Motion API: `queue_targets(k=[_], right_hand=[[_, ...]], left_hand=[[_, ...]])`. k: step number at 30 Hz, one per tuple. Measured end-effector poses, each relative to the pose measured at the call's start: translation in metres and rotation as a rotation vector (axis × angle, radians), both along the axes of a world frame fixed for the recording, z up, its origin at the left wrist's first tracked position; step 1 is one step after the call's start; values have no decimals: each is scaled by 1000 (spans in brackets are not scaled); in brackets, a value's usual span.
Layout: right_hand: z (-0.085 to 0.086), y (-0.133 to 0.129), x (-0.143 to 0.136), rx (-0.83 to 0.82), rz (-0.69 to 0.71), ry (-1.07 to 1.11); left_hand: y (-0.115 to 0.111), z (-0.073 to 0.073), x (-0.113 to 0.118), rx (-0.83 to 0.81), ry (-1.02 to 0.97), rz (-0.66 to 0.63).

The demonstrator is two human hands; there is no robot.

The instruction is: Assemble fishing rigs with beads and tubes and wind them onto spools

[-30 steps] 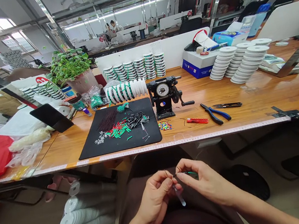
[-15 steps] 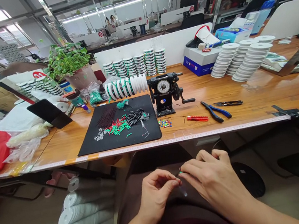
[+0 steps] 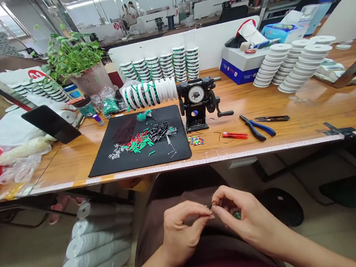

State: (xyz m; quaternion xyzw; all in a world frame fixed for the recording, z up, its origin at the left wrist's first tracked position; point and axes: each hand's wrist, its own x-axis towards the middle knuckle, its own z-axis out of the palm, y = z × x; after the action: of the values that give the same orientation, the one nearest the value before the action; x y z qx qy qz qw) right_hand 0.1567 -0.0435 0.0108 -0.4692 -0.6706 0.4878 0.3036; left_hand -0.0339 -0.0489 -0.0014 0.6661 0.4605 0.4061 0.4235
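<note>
Over my lap, my left hand (image 3: 187, 234) and my right hand (image 3: 246, 216) meet fingertip to fingertip. Both are closed in a pinch. A thin dark line (image 3: 213, 204) makes a small loop between the fingertips, and both hands grip it. Something small and green (image 3: 237, 215) shows inside the curl of my right fingers; its kind is too small to tell. On the table beyond, a black mat (image 3: 122, 162) carries piles of red and green small tubes (image 3: 141, 142), black cylindrical pieces (image 3: 161, 131), dark strands (image 3: 124, 130) and small silvery pieces (image 3: 115, 151).
A black hand-cranked winder (image 3: 194, 108) holds a row of white spools (image 3: 166, 89). Blue-handled pliers (image 3: 257, 128), thread snips (image 3: 272, 119) and a red tube (image 3: 235, 135) lie to its right. Stacked white spools (image 3: 273, 65) stand farther right; wrapped rolls (image 3: 81, 250) lie below left.
My right hand has turned, its fingers curling inward, and a loop of the dark line now shows at the fingertips. The left hand keeps its pinch. The view has tilted slightly down.
</note>
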Motion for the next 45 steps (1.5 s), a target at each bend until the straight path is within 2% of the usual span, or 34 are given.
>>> queue_targets(k=[5,8,13,16,18,20,25,29,33,36,41,45], right_hand=[[-5,-2,0,-2,-59,-3],[-7,-1,1,16,-76,-11],[-10,-1,0,155,-100,-31],[-12,-2,-1,300,-121,-58],[-12,-2,0,338,-113,-76],[-11,-2,1,297,-98,-85],[-6,5,6,59,-39,-10],[-6,11,8,-4,17,52],[-7,15,10,-127,74,92],[-5,16,11,-214,88,109],[-3,14,11,-181,65,72],[-5,9,10,81,26,-9]], left_hand=[[1,2,6,-298,-138,79],[2,3,7,-405,-214,90],[3,5,9,-491,-272,102],[3,6,9,-492,-289,98],[2,6,9,-470,-274,97],[2,6,8,-437,-243,91],[2,4,7,-357,-200,59],[3,4,6,-321,-207,28],[3,5,5,-326,-197,-28],[3,5,5,-391,-241,-65],[5,5,8,-602,-476,-69],[5,3,10,-740,-603,-127]])
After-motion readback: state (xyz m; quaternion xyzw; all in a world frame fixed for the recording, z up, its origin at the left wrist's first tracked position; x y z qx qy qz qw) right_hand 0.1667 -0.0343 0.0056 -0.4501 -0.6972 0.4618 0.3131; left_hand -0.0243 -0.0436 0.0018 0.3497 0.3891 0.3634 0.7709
